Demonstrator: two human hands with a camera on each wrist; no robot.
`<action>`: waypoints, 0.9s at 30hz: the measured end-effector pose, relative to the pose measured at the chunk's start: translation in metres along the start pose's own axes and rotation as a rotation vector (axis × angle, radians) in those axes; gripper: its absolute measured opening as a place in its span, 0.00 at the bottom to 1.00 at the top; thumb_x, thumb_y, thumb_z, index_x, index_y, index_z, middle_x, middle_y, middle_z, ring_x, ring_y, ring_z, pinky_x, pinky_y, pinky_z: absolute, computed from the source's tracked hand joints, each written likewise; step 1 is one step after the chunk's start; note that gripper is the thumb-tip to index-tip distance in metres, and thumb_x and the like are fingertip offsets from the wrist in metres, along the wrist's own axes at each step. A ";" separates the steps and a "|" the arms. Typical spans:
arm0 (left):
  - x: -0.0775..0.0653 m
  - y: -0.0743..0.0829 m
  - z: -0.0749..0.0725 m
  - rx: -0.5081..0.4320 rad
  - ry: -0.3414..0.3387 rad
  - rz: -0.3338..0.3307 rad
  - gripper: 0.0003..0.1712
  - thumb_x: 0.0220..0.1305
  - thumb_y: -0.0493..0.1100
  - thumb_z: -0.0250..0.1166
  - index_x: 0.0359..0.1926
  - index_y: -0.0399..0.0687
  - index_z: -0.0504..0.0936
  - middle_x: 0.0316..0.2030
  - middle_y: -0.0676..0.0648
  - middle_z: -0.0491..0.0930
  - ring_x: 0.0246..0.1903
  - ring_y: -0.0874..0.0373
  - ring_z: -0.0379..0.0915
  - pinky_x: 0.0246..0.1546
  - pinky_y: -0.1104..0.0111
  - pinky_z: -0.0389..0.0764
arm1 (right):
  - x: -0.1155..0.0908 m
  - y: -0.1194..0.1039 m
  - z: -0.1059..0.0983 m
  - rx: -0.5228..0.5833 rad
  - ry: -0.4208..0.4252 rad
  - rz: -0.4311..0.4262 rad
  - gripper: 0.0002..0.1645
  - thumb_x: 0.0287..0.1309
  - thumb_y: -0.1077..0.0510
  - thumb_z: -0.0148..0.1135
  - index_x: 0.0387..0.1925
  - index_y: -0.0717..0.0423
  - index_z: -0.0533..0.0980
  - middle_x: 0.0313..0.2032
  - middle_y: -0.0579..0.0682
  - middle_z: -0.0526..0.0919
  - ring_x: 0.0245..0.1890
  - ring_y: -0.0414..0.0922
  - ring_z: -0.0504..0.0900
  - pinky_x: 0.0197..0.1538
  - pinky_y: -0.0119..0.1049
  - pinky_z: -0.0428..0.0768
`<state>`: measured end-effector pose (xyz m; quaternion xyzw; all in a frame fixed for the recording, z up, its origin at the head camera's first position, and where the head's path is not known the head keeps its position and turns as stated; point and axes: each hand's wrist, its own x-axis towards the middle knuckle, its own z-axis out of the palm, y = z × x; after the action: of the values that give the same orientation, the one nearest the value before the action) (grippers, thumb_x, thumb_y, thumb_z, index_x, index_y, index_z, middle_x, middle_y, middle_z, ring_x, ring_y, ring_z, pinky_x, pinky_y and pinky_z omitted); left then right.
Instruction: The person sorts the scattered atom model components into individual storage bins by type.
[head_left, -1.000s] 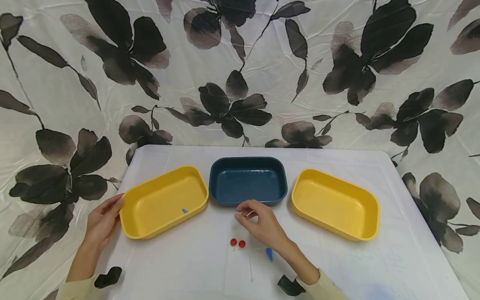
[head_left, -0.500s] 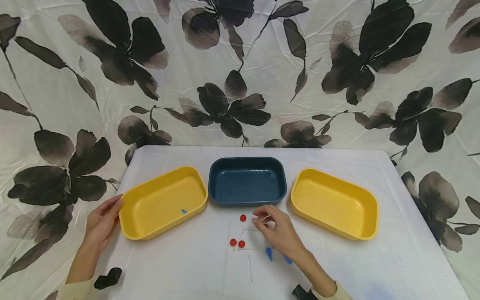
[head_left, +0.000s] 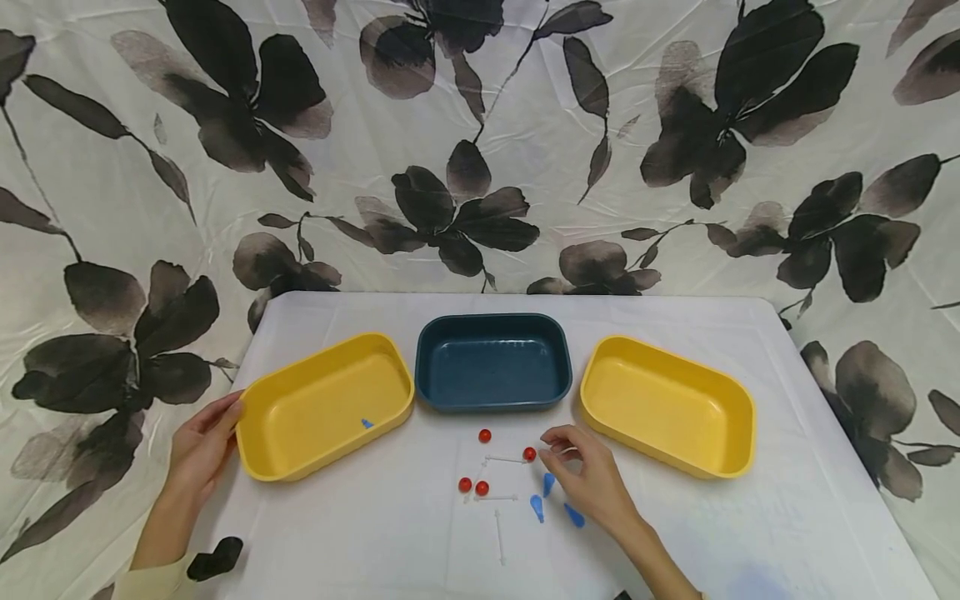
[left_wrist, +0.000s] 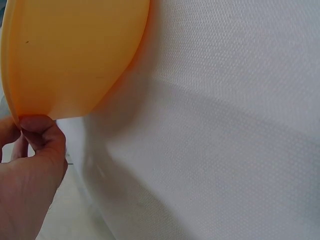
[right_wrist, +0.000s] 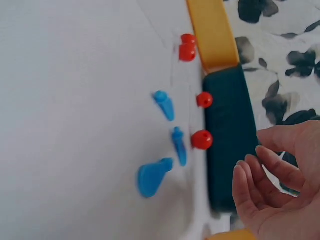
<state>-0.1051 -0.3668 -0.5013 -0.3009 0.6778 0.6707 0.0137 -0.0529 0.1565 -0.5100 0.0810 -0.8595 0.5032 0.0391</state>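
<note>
In the head view my left hand (head_left: 201,446) grips the left end of the left yellow tray (head_left: 258,454); the left wrist view shows the thumb and fingers pinching its rim (left_wrist: 11,75). A small blue piece (head_left: 367,423) lies in that tray. My right hand (head_left: 588,471) hovers over the table with loosely curved fingers and holds nothing; the right wrist view shows the hand (right_wrist: 280,185) with bare fingertips. Left of it lie several red balls (head_left: 529,454), several blue teardrop-shaped pieces (head_left: 537,508) and several thin white sticks (head_left: 500,537).
A dark blue tray (head_left: 493,403) stands at the back middle of the white table (head_left: 337,533). The right yellow tray (head_left: 660,443) is angled just beyond my right hand. A floral cloth (head_left: 480,100) hangs behind the table.
My right hand has moved right and toward me, away from the dark blue tray's front edge. Red balls, blue pieces and sticks it covered now show. My left hand stays on the yellow tray.
</note>
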 end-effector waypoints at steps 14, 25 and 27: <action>-0.002 0.000 0.000 -0.015 -0.001 -0.003 0.33 0.66 0.56 0.68 0.70 0.58 0.74 0.46 0.64 0.75 0.40 0.75 0.77 0.38 0.83 0.81 | -0.018 0.016 -0.003 -0.029 -0.029 0.132 0.15 0.56 0.67 0.75 0.44 0.51 0.83 0.36 0.41 0.82 0.36 0.39 0.79 0.43 0.30 0.84; -0.003 0.001 0.001 -0.011 0.001 0.010 0.34 0.67 0.55 0.67 0.72 0.55 0.73 0.46 0.64 0.74 0.40 0.75 0.77 0.38 0.83 0.81 | -0.021 0.024 0.000 -0.057 -0.080 0.112 0.16 0.53 0.68 0.77 0.43 0.53 0.83 0.35 0.44 0.81 0.33 0.41 0.77 0.37 0.29 0.80; -0.003 0.001 0.001 -0.011 0.000 0.010 0.34 0.68 0.55 0.67 0.72 0.55 0.73 0.46 0.64 0.75 0.40 0.76 0.77 0.38 0.83 0.81 | -0.022 0.024 0.001 -0.071 -0.095 0.110 0.17 0.53 0.68 0.77 0.43 0.53 0.82 0.35 0.44 0.81 0.33 0.41 0.76 0.37 0.29 0.79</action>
<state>-0.1033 -0.3652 -0.4995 -0.2977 0.6754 0.6747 0.0089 -0.0358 0.1697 -0.5342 0.0560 -0.8808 0.4693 -0.0267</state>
